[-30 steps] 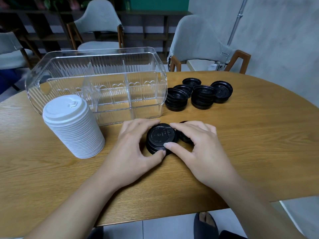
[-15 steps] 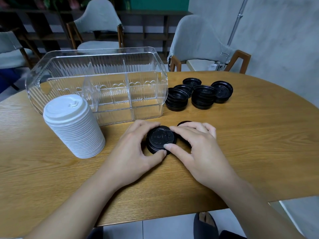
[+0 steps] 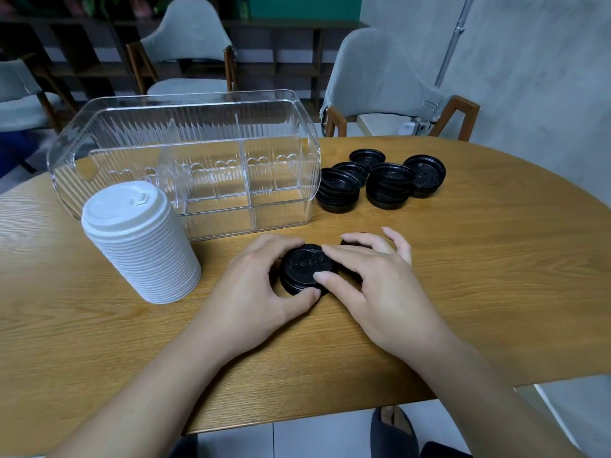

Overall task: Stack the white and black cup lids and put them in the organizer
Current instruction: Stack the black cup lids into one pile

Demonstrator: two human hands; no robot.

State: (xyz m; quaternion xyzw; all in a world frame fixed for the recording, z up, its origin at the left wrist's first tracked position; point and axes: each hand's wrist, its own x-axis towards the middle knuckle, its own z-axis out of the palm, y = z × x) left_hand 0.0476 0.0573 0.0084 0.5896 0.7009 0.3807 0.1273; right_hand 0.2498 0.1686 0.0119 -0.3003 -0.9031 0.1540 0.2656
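Both hands close together around a short stack of black lids [image 3: 305, 269] on the table [image 3: 463, 292]: left hand [image 3: 261, 289] cups its left side, right hand [image 3: 373, 285] pinches its top. Clear organizer [image 3: 185, 166] sits just beyond them.

Both bare forearms reach forward, angling in toward each other. The left hand [image 3: 258, 285] is cupped, thumb low and fingers [image 3: 281, 241] curled over the far side. The right hand [image 3: 373, 285] lies palm down, thumb and forefinger pointing left, the other fingers spread.

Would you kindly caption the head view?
Both hands press black lids together beside white lid stack and organizer.
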